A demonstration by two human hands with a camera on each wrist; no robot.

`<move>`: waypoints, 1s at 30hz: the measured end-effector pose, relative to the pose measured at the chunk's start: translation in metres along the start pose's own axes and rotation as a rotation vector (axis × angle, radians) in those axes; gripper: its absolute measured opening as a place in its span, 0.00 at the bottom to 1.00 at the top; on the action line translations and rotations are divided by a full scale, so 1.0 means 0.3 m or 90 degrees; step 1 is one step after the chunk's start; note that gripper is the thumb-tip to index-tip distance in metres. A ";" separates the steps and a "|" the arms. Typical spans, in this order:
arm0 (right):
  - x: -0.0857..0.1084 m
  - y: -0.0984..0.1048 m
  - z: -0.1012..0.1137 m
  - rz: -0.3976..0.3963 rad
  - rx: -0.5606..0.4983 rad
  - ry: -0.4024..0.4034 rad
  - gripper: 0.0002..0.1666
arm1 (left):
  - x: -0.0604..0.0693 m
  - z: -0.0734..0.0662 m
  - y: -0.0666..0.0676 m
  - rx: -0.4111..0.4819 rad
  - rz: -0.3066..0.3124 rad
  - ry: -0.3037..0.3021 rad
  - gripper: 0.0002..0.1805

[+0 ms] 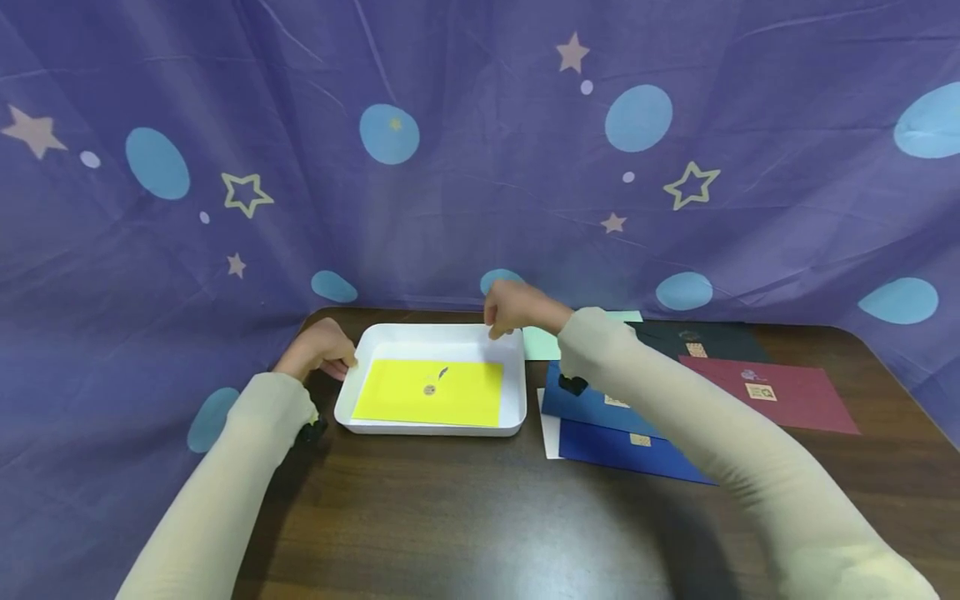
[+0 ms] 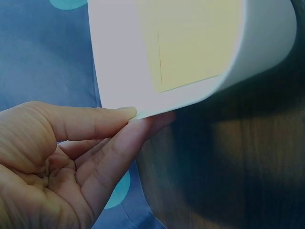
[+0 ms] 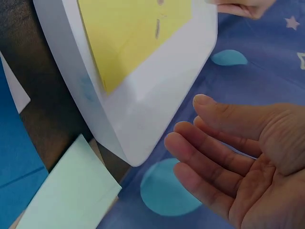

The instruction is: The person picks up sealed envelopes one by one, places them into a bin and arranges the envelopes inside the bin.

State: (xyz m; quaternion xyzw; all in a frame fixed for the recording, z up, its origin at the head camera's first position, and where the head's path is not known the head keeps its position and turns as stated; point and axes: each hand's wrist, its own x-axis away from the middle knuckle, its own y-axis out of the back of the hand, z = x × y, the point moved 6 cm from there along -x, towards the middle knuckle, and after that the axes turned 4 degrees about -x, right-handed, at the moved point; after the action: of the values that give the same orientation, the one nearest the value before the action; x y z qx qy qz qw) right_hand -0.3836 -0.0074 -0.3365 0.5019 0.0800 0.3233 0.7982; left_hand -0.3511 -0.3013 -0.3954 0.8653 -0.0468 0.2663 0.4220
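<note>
A white tray (image 1: pixel 431 429) stands on the table with a yellow envelope (image 1: pixel 427 404) lying flat inside it. My left hand (image 1: pixel 324 346) pinches the tray's left rim between thumb and fingers, as the left wrist view also shows at the tray's rim (image 2: pixel 181 101). Over the tray's back right corner hovers my right hand (image 1: pixel 517 307); in the right wrist view that hand (image 3: pixel 238 157) has its fingers loosely bent, apart from the tray (image 3: pixel 138 138), and holds nothing.
Right of the tray lie a pale green envelope (image 1: pixel 540 343), blue envelopes (image 1: pixel 600 446), a white one (image 1: pixel 551 429), a dark green one (image 1: pixel 723 340) and a dark red one (image 1: pixel 802 400). A purple cloth with stars (image 1: pixel 450 225) hangs behind the wooden table (image 1: pixel 450 517).
</note>
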 end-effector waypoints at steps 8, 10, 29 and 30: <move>0.062 0.080 -0.036 -0.020 -0.056 0.039 0.09 | 0.008 -0.008 0.006 0.001 0.001 0.003 0.03; 0.084 0.097 -0.047 -0.025 -0.063 0.045 0.10 | 0.007 -0.009 0.006 0.002 0.002 0.002 0.03; 0.318 0.154 -0.262 -0.046 -0.047 0.041 0.10 | -0.012 0.008 -0.003 0.012 0.015 -0.004 0.03; 0.327 0.151 -0.275 -0.043 -0.046 0.038 0.10 | -0.014 0.009 -0.004 0.011 0.016 -0.001 0.03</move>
State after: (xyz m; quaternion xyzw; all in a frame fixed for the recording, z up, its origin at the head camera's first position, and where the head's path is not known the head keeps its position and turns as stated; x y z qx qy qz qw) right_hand -0.3643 0.1259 -0.3184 0.4597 0.1088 0.3134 0.8238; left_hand -0.3531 -0.3031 -0.3998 0.8686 -0.0558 0.2714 0.4108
